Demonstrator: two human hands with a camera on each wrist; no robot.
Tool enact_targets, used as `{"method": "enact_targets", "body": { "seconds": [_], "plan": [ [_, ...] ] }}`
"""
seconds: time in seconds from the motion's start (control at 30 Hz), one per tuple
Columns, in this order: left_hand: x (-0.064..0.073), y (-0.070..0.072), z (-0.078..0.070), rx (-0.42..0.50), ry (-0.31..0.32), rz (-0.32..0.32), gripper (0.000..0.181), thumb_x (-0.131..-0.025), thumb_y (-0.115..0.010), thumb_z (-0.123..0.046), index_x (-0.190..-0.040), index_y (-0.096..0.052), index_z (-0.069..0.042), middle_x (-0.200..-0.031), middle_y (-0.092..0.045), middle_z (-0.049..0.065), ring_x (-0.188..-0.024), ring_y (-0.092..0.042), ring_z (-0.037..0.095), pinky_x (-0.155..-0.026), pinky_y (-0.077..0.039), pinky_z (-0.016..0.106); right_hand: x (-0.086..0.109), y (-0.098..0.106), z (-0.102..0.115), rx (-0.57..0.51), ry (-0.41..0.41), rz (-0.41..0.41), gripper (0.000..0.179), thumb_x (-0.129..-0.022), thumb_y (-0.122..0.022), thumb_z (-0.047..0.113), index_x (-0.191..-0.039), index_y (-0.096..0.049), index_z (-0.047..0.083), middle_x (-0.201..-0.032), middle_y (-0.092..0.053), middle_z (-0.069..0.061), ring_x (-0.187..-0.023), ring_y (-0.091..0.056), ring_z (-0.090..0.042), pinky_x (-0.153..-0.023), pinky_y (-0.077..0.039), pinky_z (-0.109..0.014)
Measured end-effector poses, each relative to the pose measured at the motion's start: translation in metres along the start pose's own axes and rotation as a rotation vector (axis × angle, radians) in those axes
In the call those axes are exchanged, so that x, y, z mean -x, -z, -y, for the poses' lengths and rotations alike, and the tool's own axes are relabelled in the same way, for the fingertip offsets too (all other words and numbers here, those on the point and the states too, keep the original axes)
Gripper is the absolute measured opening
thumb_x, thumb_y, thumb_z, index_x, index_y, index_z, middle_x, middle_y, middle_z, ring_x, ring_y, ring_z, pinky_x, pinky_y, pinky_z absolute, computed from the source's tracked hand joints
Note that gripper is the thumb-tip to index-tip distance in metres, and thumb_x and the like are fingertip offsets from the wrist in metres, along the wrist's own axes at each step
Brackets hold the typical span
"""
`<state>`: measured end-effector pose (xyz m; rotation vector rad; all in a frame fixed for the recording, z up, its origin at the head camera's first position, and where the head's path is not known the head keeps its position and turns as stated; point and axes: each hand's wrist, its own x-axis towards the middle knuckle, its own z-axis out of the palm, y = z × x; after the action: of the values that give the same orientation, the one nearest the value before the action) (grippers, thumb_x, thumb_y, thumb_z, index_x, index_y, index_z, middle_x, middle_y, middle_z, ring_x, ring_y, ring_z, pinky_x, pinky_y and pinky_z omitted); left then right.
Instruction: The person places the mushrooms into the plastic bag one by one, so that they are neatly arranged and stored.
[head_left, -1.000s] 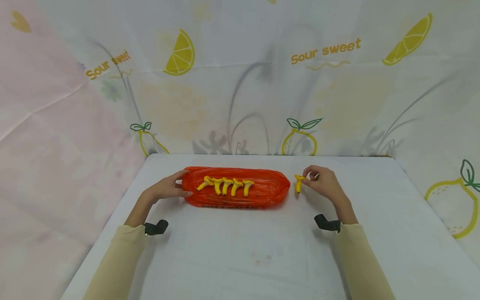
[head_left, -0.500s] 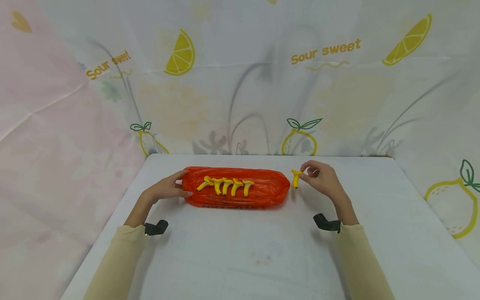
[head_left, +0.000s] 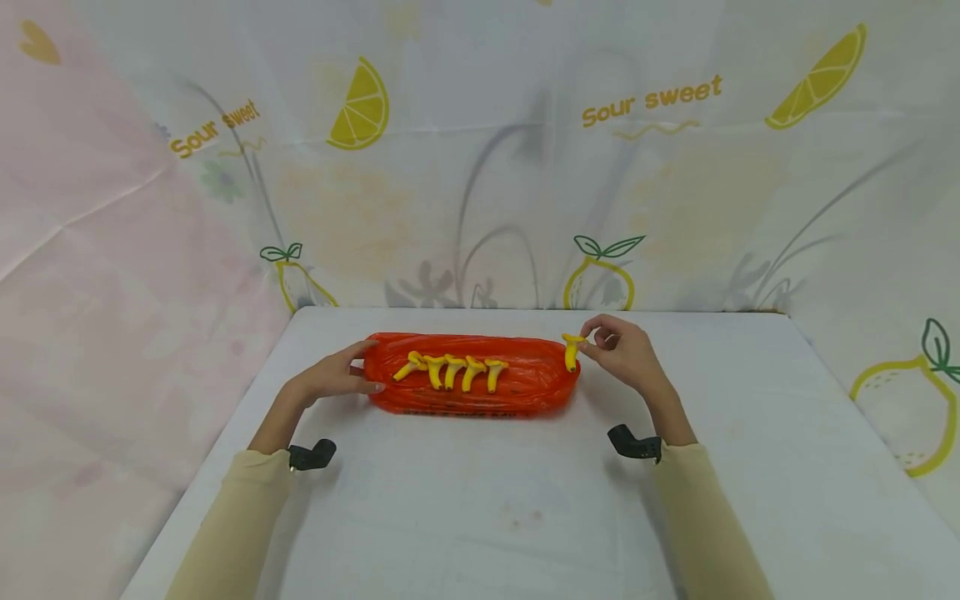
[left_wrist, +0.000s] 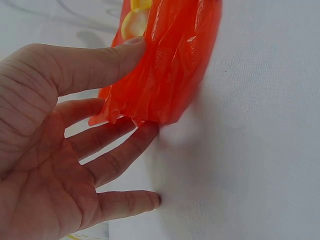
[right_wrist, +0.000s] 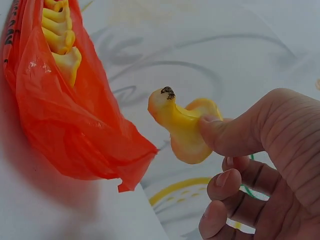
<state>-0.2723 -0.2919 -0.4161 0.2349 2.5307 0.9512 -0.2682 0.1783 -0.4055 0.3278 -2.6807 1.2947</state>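
My right hand (head_left: 626,354) pinches a yellow, trumpet-shaped toy mushroom (head_left: 572,353) between thumb and fingers, over the right end of a long red plastic bag (head_left: 536,375). In the right wrist view this mushroom (right_wrist: 187,130) shows a dark mark at its stem end. Several like mushrooms (head_left: 436,373) lie in a row along the middle of the bag, the leftmost tilted. At the bag's left end my left hand (head_left: 330,377) rests with fingers spread. In the left wrist view the thumb touches the red plastic (left_wrist: 167,65), and fingertips lie right at its gathered edge.
A white-covered table (head_left: 465,508) bears the bag. Behind it hangs a cloth (head_left: 480,183) printed with lemons and writing. Each wrist carries a black camera, such as the left one (head_left: 313,455) and the right one (head_left: 633,443).
My right hand has lifted the mushroom from beside the bag's right end and moved it left over that end. The left hand, the bag and the row of mushrooms have stayed put.
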Motion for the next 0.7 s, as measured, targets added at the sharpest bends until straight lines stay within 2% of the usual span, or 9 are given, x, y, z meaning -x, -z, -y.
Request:
{"method": "enact_targets", "body": {
  "seconds": [0.7],
  "plan": [
    [0.001,-0.001,-0.002,-0.001,-0.002,-0.004,0.093,-0.086,-0.074,-0.032,-0.156,-0.019,-0.007,-0.154,-0.028,0.026,-0.128,-0.045,0.045,-0.100,-0.042,0.061,-0.016,-0.034,0.027,-0.054,-0.007,0.093,0.012,-0.086,-0.072,0.013,-0.096,-0.066,0.008,-0.076,-0.048,-0.006,-0.067,-0.048,-0.023,-0.053,-0.039,-0.029]
  ]
}}
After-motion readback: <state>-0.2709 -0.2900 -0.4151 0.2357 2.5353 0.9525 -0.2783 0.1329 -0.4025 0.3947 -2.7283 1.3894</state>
